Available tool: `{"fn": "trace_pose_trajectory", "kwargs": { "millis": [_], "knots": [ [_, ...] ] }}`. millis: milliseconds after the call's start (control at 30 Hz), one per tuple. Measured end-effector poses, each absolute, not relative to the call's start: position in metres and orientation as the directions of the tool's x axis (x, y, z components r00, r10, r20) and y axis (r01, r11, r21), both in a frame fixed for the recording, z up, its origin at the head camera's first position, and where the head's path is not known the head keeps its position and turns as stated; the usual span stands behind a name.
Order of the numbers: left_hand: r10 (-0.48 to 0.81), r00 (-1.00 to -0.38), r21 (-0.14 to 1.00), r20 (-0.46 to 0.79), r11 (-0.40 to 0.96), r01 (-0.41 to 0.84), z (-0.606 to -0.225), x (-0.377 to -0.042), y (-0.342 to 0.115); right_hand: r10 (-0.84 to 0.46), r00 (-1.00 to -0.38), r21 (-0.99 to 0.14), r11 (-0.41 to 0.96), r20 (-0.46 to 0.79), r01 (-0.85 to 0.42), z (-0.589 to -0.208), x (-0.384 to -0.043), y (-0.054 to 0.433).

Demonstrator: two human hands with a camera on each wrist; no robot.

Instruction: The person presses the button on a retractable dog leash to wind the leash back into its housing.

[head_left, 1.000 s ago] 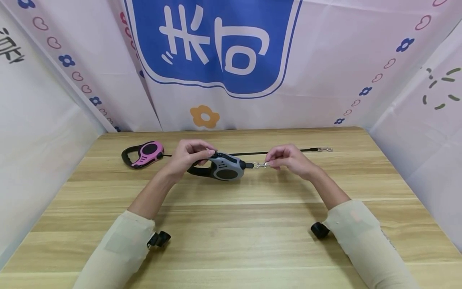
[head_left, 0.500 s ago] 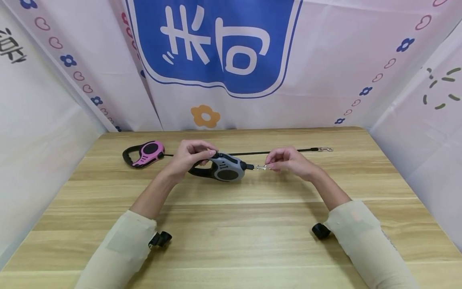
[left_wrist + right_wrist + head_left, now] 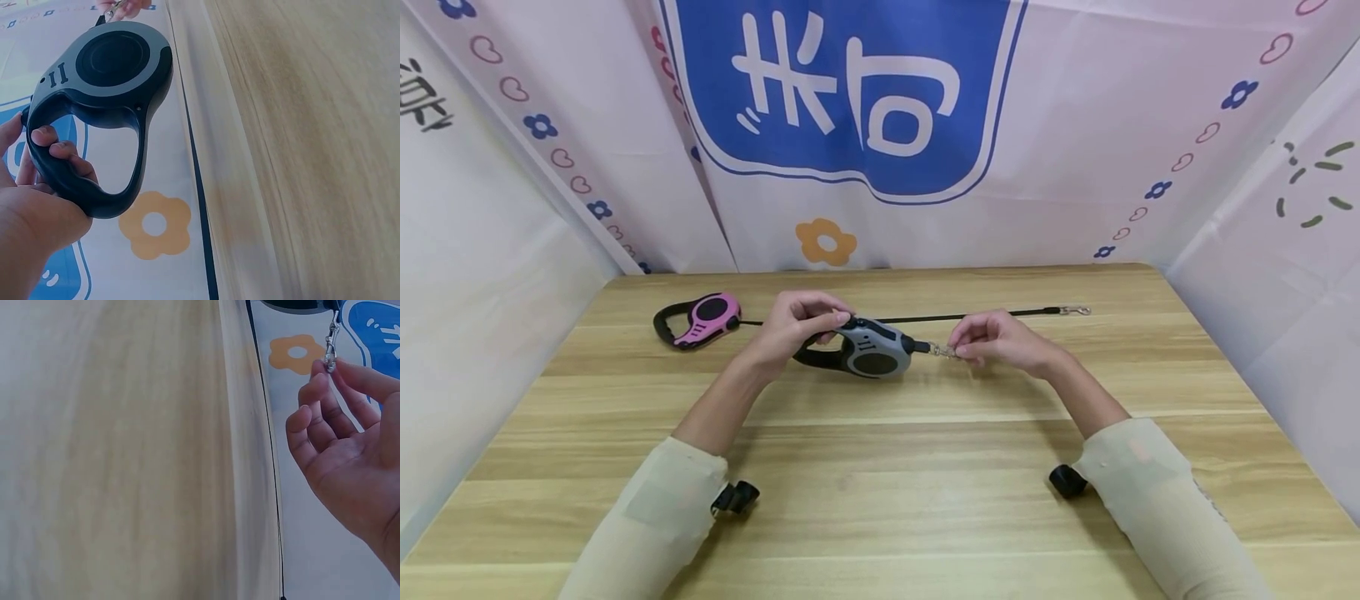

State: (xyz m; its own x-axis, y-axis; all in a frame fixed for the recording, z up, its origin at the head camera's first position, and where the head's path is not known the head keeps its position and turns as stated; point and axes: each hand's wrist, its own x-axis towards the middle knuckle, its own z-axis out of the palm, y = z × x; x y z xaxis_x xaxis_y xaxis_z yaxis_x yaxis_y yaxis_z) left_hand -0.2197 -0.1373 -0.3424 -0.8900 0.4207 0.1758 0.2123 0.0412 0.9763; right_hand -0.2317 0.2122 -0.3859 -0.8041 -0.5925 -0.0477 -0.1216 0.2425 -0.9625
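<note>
A grey and black retractable dog leash [image 3: 876, 350] is held above the table by its looped handle. My left hand [image 3: 793, 325] grips that handle, the fingers curled through the loop and the thumb on top, as the left wrist view of the leash [image 3: 112, 59] also shows. From the leash's right end comes a short black strap with a metal snap hook [image 3: 942, 350]. The thumb and fingertips of my right hand [image 3: 996, 340] pinch the end of this snap hook [image 3: 331, 347]; its other fingers are loosely bent.
Behind my hands a pink and black retractable leash [image 3: 706, 320] lies on the wooden table [image 3: 880, 483]. Its black cord [image 3: 917, 318] stretches right to another metal snap hook [image 3: 1075, 310]. A printed cloth [image 3: 1060, 150] hangs at the table's back edge.
My right hand has shifted slightly down and toward the leash, and the snap hook now tilts a little downward. The left hand and the grey leash have barely moved.
</note>
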Motion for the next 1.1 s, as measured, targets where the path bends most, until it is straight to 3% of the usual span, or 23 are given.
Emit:
{"fn": "trace_pose_trajectory", "kwargs": {
  "millis": [1100],
  "knots": [
    [0.440, -0.875, 0.976, 0.201, -0.014, 0.217, -0.3444, -0.2200, -0.1307, -0.671, -0.733, -0.955, 0.277, -0.116, -0.103, -0.3908, -0.2284, 0.2091]
  ]
}}
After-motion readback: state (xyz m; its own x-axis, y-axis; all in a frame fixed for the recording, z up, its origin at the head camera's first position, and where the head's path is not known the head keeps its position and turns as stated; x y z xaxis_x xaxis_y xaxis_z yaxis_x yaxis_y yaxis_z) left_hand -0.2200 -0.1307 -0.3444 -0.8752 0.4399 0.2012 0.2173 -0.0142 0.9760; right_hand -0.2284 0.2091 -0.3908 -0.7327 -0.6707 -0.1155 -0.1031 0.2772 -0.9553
